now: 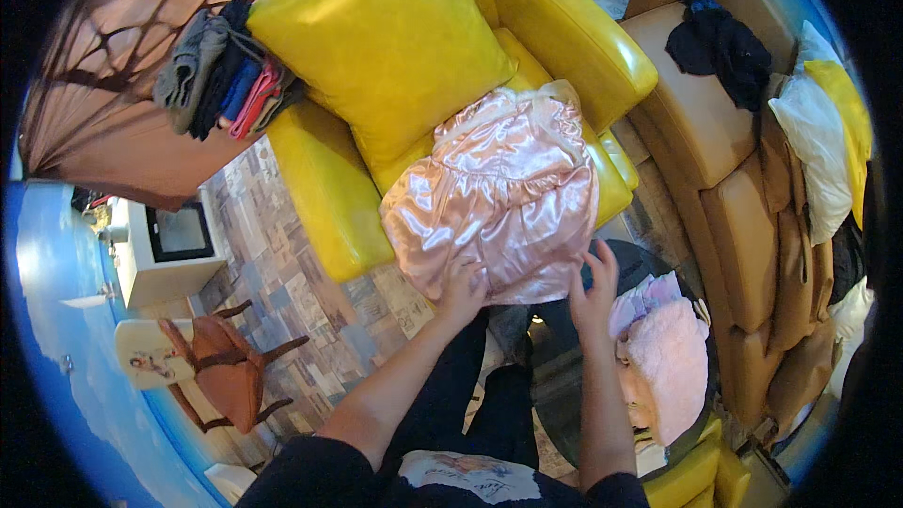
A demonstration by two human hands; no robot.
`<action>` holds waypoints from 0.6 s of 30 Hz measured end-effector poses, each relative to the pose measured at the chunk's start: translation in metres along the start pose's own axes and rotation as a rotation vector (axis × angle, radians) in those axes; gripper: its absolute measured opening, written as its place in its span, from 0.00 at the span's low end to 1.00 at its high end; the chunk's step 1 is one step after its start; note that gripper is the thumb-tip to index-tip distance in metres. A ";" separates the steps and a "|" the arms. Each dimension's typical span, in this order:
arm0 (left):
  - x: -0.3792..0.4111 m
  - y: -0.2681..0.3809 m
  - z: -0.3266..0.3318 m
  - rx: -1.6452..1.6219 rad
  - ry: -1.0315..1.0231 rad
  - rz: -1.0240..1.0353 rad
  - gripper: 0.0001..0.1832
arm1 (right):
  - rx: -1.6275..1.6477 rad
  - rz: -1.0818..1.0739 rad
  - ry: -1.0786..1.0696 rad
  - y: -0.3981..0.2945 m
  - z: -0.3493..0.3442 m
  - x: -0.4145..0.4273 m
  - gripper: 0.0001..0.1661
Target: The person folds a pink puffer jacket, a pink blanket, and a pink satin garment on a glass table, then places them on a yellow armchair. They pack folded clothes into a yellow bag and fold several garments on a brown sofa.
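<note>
A shiny pink satin dress (pixel 504 204) with gathers at its waist and a sheer trim at the top is spread over the seat of a yellow armchair (pixel 324 212). Its lower part reaches past the seat's front edge, towards me. My left hand (pixel 462 289) lies on the cloth near the hem's left side; whether the fingers pinch the fabric cannot be made out. At the hem's right corner, my right hand (pixel 595 289) has its thumb and fingers apart, beside the satin. A large yellow cushion (pixel 388 35) leans behind the dress.
Folded clothes (pixel 219 77) are piled left of the armchair. On a dark round table (pixel 564 381) to my right lie a fluffy pink garment (pixel 670 367) and other folded cloth. A brown sofa (pixel 748 247) runs along the right; a small brown chair (pixel 226 374) stands left.
</note>
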State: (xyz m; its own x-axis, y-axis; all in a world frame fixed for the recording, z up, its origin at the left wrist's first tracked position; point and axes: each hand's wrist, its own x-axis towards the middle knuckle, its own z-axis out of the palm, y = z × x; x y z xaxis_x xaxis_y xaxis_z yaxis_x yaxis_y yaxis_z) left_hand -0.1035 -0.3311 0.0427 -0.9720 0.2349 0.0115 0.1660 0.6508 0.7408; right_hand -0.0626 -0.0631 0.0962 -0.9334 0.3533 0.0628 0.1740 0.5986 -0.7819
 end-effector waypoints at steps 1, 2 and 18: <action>0.011 -0.011 -0.009 -0.039 -0.011 0.005 0.16 | -0.006 0.015 -0.046 0.002 0.026 0.024 0.29; 0.023 -0.022 -0.018 -0.082 -0.030 -0.012 0.16 | -0.075 -0.038 0.030 0.008 0.051 0.052 0.31; 0.109 0.026 -0.053 -0.548 -0.026 -0.159 0.23 | 0.022 -0.027 -0.090 -0.049 0.142 0.134 0.30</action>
State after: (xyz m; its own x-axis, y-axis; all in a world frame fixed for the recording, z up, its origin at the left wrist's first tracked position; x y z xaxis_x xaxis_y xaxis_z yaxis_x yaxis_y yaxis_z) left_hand -0.2137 -0.3267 0.0988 -0.9725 0.1864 -0.1399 -0.0992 0.2119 0.9723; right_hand -0.2410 -0.1474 0.0545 -0.9622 0.2708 0.0286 0.1426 0.5906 -0.7943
